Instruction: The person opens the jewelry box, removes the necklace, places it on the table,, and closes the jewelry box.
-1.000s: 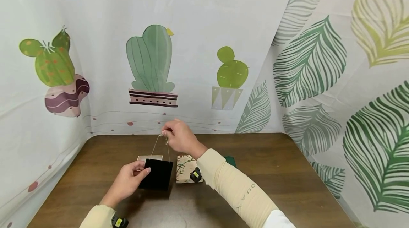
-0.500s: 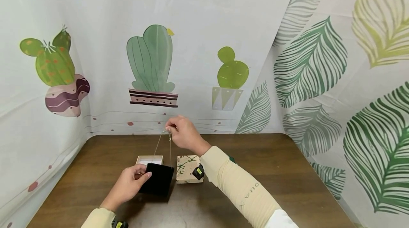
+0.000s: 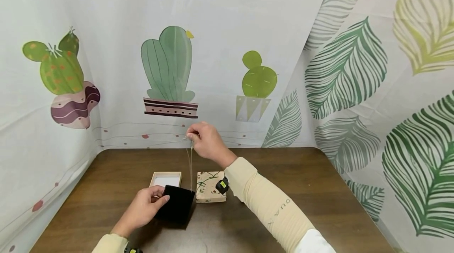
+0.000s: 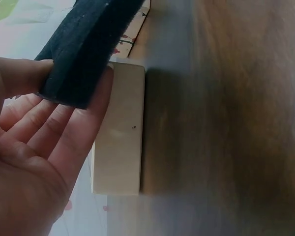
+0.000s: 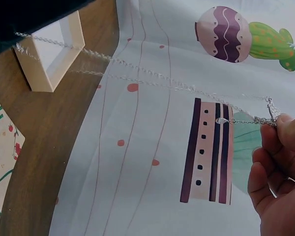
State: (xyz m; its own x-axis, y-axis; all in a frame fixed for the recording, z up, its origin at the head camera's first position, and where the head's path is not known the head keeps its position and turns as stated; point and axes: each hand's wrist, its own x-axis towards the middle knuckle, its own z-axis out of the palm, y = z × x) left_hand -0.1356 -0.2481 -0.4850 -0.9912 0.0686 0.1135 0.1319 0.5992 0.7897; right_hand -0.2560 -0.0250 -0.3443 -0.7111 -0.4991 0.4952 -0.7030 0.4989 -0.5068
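My left hand (image 3: 142, 207) holds a black velvety jewelry pad (image 3: 177, 209) by its left edge, thumb on the front face. The pad is tilted above the table. Higher up and farther back, my right hand (image 3: 209, 144) pinches the end of a thin silvery necklace (image 5: 157, 76) between thumb and fingertips. Two strands of its chain run close together down to the pad's upper right corner. A small clear drop (image 5: 221, 121) dangles near the pinching fingers in the right wrist view. Behind the pad stands an open shallow box (image 3: 153, 179) with a white inside.
A floral-printed box lid (image 3: 205, 188) lies right of the open box, partly covered by my right wrist's camera. Both rest on a brown wooden table (image 3: 301, 198). A white curtain (image 3: 220, 28) printed with cacti and leaves hangs behind the table's far edge.
My right hand has risen and shifted slightly right. The spread chain strands have drawn together at the pad's right corner. My left hand has lowered the pad a little, uncovering more of the box.
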